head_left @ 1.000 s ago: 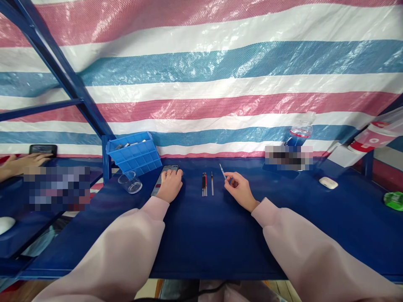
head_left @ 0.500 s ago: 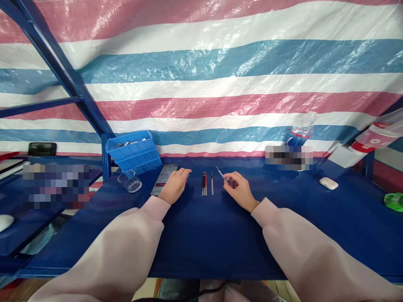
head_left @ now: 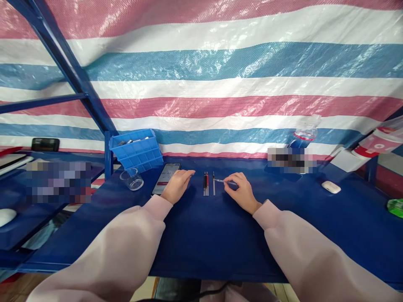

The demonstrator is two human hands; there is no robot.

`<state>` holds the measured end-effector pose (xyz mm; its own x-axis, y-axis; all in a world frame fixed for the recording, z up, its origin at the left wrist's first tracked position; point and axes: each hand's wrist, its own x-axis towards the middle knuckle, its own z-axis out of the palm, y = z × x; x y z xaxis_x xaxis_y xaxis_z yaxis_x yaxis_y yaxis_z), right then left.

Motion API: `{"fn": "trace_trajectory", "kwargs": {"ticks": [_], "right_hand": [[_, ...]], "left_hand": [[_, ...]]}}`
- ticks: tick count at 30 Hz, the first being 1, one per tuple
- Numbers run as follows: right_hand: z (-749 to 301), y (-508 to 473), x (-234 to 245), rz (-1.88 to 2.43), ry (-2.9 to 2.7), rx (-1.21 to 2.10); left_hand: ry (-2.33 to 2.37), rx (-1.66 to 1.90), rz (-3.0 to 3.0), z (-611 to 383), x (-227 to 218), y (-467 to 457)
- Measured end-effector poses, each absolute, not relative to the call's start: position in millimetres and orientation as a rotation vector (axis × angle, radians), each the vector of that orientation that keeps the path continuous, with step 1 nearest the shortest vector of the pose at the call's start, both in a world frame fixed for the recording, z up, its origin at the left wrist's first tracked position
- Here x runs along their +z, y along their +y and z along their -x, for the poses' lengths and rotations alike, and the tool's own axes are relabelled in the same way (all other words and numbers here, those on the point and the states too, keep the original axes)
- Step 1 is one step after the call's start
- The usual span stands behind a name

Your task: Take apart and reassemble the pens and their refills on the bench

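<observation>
My right hand (head_left: pixel 241 189) pinches a thin pen refill (head_left: pixel 221 181) between thumb and fingers. The refill lies nearly level, its tip pointing left at a single refill (head_left: pixel 214 186) on the table; whether they touch, I cannot tell. Just left of that one, a tight row of dark and red refills (head_left: pixel 205 186) lies side by side. My left hand (head_left: pixel 180 184) holds nothing; its fingers are stretched out close together, beside and partly over a phone (head_left: pixel 163 178) with a timer on its screen.
On the blue table (head_left: pixel 201 247), a clear cup (head_left: pixel 136 183) and a blue compartment bin (head_left: pixel 138 153) stand left. Rightward are a clear bottle (head_left: pixel 304 136), a white earbud case (head_left: pixel 331 187) and a green packet (head_left: pixel 395 207). A striped tarp (head_left: pixel 220 109) hangs behind.
The refill in my right hand has turned from slanting up and away to nearly level, its tip now beside the single refill. My left hand has barely moved. The view has shifted slightly.
</observation>
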<state>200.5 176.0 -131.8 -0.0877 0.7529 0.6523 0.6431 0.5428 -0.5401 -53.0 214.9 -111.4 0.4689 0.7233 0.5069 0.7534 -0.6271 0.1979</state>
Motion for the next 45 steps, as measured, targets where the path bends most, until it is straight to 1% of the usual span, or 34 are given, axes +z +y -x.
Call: {"fn": "trace_trajectory", "kwargs": {"ticks": [7, 15, 20, 32, 45], "right_hand": [[-200.1, 175.6, -130.3, 1.061, -1.856, 0.151], [-200.3, 175.6, -131.1, 1.014, -1.887, 0.125], [-201.0, 175.6, -131.6, 0.987, -1.913, 0.121], [-201.7, 177.3, -133.5, 0.992, -2.0, 0.101], [-201.4, 176.4, -131.7, 0.984, -2.041, 0.09]], "left_hand": [[-1.345, -1.003, 2.705, 43.4, -105.1, 205.6], [-1.275, -1.273, 2.651, 40.5, -105.0, 206.1], [-1.218, -1.362, 2.656, 38.0, -103.6, 204.5], [-0.996, -1.207, 2.816, 34.9, -103.6, 196.3], [-0.938, -1.221, 2.792, 34.3, -104.8, 196.5]]}}
